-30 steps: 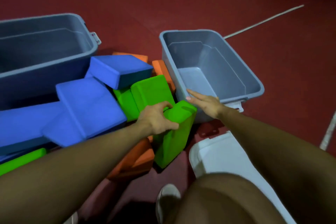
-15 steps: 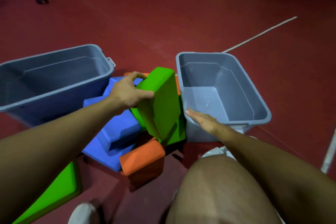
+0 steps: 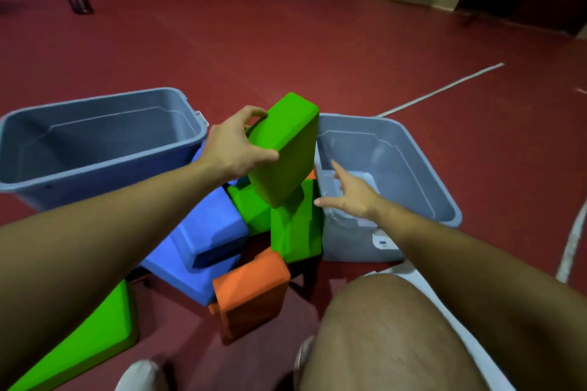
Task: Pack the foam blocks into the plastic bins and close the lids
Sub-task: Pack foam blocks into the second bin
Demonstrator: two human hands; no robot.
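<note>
My left hand [image 3: 236,144] grips a green foam block [image 3: 286,149] by its left edge and holds it tilted in the air, just left of the right grey bin [image 3: 413,168]. My right hand [image 3: 351,194] hovers with fingers spread over that bin's near left corner, close to the block's lower end. Below lie more foam blocks: another green one [image 3: 295,228], a blue one [image 3: 203,241], an orange one [image 3: 254,295] and a green wedge [image 3: 95,336]. A second grey bin [image 3: 95,149] stands at the left. No block shows inside either bin.
A white lid [image 3: 425,282] lies partly under my right arm and knee [image 3: 381,327]. My shoe [image 3: 139,374] is at the bottom. Red floor with white lines surrounds the bins; dark blue pads and furniture stand far back.
My left hand has lifted the green block out of the pile and carried it up and right toward the right bin. My right hand has left the bin's rim and spread its fingers.
</note>
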